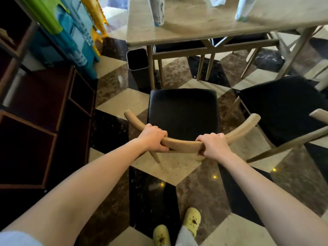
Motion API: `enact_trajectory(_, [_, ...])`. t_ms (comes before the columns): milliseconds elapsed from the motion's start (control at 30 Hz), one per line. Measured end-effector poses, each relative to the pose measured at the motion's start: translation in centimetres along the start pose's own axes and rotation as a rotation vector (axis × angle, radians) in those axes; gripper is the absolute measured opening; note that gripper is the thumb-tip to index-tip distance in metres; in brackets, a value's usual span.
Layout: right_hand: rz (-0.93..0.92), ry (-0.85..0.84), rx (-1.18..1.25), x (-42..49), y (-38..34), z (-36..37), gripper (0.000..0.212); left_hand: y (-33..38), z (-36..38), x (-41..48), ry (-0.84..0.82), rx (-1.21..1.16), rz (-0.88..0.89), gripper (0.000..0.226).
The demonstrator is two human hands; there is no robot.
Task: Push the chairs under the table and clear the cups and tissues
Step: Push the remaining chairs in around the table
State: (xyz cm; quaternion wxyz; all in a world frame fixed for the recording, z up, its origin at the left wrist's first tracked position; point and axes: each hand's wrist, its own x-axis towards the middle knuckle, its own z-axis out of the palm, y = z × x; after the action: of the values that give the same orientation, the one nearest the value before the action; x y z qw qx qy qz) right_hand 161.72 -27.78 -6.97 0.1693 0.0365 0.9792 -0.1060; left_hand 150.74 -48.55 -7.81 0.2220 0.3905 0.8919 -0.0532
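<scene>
A chair [182, 110] with a black seat and a curved wooden backrest stands on the floor a short way in front of the wooden table [195, 27]. My left hand [154, 138] and my right hand [213, 145] both grip its backrest rail. A second black-seated chair [282, 109] stands to the right, also pulled out. On the table stand two tall paper cups [157, 10] [244, 8] and a crumpled white tissue [217, 1] at the far edge. Two more chairs [179, 46] sit tucked under the table's far side.
A black bin [137, 59] stands beside the table's left leg. A dark wooden shelf unit [48, 125] and colourful plastic play furniture [71, 32] fill the left side. The floor is glossy patterned marble. My feet in yellow clogs [192, 219] are below.
</scene>
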Motion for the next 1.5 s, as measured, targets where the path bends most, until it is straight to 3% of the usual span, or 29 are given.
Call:
enact_trajectory(200, [-0.050,0.053,-0.042,-0.4,0.1,0.2,0.027,-0.5,-0.8,0.6,-0.117,0.003,0.045,0.048])
enact_trajectory(333, [-0.142,0.125,-0.046,-0.4,0.8,0.2,0.014,-0.8,-1.0,0.7,-0.117,0.011,0.073,0.050])
enact_trajectory(767, [-0.220,0.433,-0.045,-1.6,1.8,2.8,0.025,-0.9,1.2,-0.2,0.183,-0.026,0.064,0.038])
enact_trajectory(967, [-0.259,0.467,-0.096,-1.1,2.4,3.3,0.041,0.1,0.7,-0.9,0.191,0.015,0.021,0.039])
enact_trajectory(1500, [-0.247,0.489,-0.083,4.2,2.4,0.8,0.036,-3.4,-1.9,3.8,0.218,0.010,-0.003,0.034])
